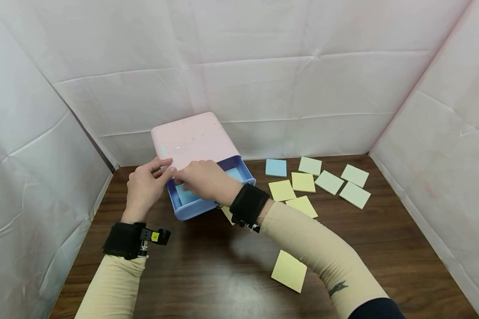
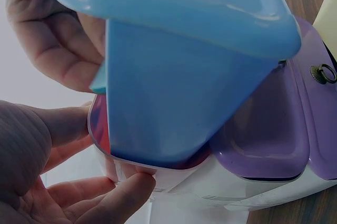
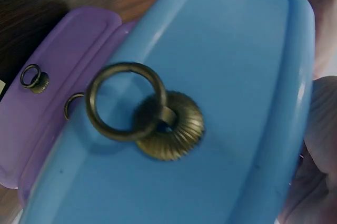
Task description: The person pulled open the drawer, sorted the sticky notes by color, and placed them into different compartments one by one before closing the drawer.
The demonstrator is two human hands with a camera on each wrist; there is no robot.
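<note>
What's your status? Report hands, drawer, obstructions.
Left hand steadies pink drawer box. Right hand inside open blue drawer, contents hidden. Sticky notes lie apart.

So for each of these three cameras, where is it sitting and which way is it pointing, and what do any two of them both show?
Head: above, looking forward and down at the dark wooden table, pink plastic drawer box, both forearms, left hand and right hand.
Left wrist: close under the light blue plastic drawer, facing its side; left hand's fingers show.
Right wrist: right against the blue drawer's front, facing its brass ring pull; fingers at the right edge.
Shared: both wrist views show the purple drawer and its ring pull.
</note>
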